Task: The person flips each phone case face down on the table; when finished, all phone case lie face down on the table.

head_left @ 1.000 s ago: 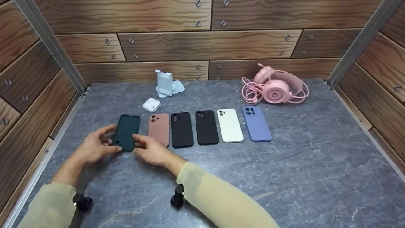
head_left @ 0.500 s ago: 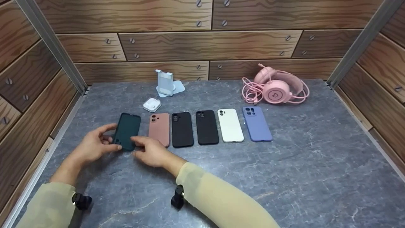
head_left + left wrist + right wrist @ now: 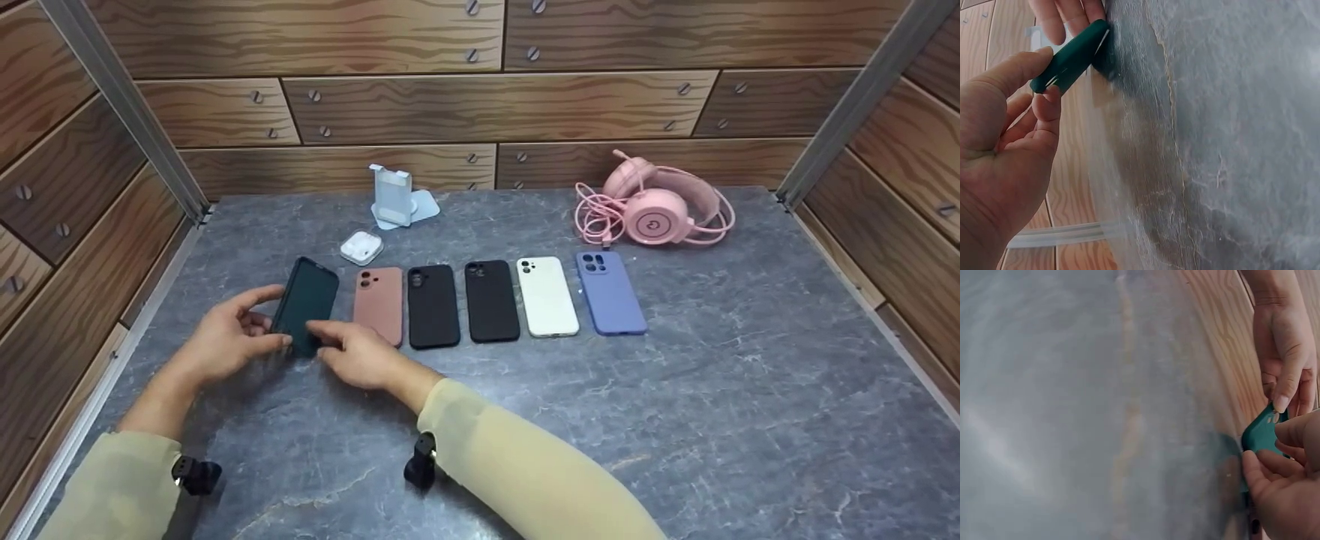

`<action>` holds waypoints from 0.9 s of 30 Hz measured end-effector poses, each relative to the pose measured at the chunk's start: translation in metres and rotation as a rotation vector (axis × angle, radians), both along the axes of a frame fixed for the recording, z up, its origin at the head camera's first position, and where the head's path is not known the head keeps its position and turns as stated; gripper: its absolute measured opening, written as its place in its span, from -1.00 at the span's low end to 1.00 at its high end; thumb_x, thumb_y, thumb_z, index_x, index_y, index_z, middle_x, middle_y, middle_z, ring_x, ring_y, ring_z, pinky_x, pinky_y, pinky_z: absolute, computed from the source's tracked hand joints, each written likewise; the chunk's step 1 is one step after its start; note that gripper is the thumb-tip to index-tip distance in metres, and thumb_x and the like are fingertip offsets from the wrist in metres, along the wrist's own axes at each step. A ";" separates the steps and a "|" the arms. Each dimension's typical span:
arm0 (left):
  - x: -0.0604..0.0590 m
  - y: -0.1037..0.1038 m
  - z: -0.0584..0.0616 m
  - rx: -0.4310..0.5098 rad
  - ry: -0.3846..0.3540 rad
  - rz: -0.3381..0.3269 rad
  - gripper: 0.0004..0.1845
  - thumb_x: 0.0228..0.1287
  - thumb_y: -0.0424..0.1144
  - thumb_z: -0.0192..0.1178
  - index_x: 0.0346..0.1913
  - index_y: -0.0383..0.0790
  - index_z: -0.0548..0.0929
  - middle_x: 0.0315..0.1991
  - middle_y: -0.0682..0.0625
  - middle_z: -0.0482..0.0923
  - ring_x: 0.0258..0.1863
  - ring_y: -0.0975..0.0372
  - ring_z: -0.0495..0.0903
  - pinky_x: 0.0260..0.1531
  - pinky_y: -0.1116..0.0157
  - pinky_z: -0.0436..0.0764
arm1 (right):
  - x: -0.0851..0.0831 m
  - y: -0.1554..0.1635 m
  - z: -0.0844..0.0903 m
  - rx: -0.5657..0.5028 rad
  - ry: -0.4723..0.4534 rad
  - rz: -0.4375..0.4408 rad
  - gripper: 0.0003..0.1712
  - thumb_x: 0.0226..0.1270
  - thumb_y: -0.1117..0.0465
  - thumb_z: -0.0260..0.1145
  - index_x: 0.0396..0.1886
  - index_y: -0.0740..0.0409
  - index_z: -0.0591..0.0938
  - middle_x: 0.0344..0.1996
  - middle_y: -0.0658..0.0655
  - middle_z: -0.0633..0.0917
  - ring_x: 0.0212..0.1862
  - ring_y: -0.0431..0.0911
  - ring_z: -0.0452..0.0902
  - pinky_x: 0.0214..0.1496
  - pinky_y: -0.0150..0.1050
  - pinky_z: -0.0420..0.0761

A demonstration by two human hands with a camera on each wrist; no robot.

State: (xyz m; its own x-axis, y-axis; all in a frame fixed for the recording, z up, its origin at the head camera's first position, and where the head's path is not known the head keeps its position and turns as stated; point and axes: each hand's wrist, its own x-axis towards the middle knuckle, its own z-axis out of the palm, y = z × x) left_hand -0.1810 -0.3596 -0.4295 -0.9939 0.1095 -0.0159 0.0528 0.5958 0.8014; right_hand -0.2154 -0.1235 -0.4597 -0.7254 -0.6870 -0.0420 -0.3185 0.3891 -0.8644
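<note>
My left hand [image 3: 225, 337] grips a dark green phone case [image 3: 309, 300] at its left edge and near corner. The case is tilted, its far end raised and its hollow inner side facing me in the head view. At its lower right, my right hand [image 3: 364, 356] pinches the edge between thumb and fingers. The left wrist view shows the case [image 3: 1072, 59] nearly edge-on, with the left thumb [image 3: 1022, 67] on one side and a fingertip beneath. In the right wrist view both hands meet at the case [image 3: 1262, 434], whose far part is hidden by the right fingers.
To the right runs a row of phone cases: pink [image 3: 379, 304], two black ones [image 3: 433, 307] [image 3: 492, 301], white [image 3: 547, 296] and purple [image 3: 611, 292]. Behind stand boxed earphones [image 3: 361, 247], a light blue phone stand [image 3: 394, 199] and pink headphones [image 3: 654, 217]. Wood-patterned panels surround the table.
The green case, lying nearly flat before, has tilted up, its far end rising and shifting slightly right. Both hands have stayed at its edges with small finger shifts.
</note>
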 end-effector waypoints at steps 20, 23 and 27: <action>0.000 0.004 0.001 0.027 0.029 -0.018 -0.17 0.33 -0.41 0.46 0.60 -0.37 0.31 0.47 -0.33 0.40 -0.05 0.12 0.59 -0.22 0.42 0.64 | -0.026 -0.007 0.013 -0.128 -0.140 -0.029 -0.36 0.69 0.33 0.11 0.67 0.14 0.29 0.50 0.19 0.49 0.46 -0.07 0.45 0.24 -0.36 0.57; 0.000 0.005 0.002 0.024 0.027 -0.020 -0.17 0.34 -0.39 0.45 0.60 -0.37 0.31 0.46 -0.33 0.40 -0.05 0.11 0.59 -0.22 0.42 0.64 | -0.029 -0.006 0.013 -0.140 -0.143 -0.029 -0.34 0.69 0.33 0.11 0.69 0.09 0.27 0.50 0.19 0.49 0.47 -0.06 0.44 0.26 -0.34 0.57; 0.000 0.007 0.003 0.020 0.031 -0.020 -0.18 0.36 -0.37 0.45 0.59 -0.39 0.31 0.45 -0.34 0.42 -0.07 0.14 0.59 -0.25 0.41 0.64 | -0.030 -0.006 0.013 -0.167 -0.182 -0.019 -0.33 0.70 0.33 0.10 0.70 0.03 0.26 0.51 0.19 0.48 0.38 -0.02 0.55 0.18 -0.30 0.63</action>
State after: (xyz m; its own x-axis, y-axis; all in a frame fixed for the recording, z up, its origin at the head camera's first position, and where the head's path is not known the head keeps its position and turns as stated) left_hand -0.1812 -0.3530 -0.4269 -0.9914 0.1297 0.0177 0.0901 0.5784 0.8108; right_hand -0.2458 -0.1299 -0.4466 -0.7292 -0.6817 -0.0600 -0.1456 0.2402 -0.9597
